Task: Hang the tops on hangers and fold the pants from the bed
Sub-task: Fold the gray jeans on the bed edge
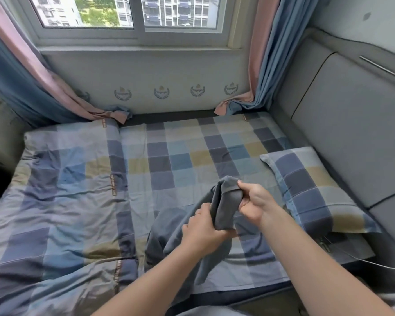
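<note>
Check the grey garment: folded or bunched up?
Not folded. The grey garment hangs bunched from the left hand and right hand; its tail lies crumpled on the bed.

Home bedroom: checked bed (183,142) with matching pillow (310,188) and quilt (55,201), padded grey headboard (351,124) on the right. Window (132,12) behind, pink-and-blue curtains (267,60), crest-pattern wallpaper (161,92) below the sill, apartment blocks outside.

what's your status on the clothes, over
Left hand and right hand both grip the grey garment. Top end lifted, rest trailing on the bed. Pillow to the right, clear of it.
</note>
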The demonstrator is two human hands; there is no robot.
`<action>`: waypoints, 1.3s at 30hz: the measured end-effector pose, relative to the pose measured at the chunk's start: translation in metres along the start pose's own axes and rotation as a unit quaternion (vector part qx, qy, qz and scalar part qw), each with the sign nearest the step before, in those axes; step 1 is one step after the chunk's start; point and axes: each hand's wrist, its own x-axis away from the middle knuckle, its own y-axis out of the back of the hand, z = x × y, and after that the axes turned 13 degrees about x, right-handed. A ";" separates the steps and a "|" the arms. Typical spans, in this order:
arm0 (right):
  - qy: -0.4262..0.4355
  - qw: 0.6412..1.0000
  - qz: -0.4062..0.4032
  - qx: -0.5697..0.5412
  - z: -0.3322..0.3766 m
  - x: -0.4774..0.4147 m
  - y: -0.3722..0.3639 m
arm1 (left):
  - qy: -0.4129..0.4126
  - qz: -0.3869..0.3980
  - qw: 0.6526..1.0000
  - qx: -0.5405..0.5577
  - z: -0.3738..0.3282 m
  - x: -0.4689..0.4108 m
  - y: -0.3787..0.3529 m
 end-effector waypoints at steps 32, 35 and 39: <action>0.426 0.817 0.160 0.354 0.091 -0.005 0.081 | -0.442 -0.322 0.829 -0.119 -0.192 -0.038 0.040; 0.413 0.830 0.163 0.339 0.088 -0.010 0.082 | -0.442 -0.339 0.817 -0.149 -0.196 -0.041 0.045; 0.455 0.834 0.095 0.296 0.083 -0.019 0.090 | -0.418 -0.330 0.827 -0.181 -0.202 -0.047 0.053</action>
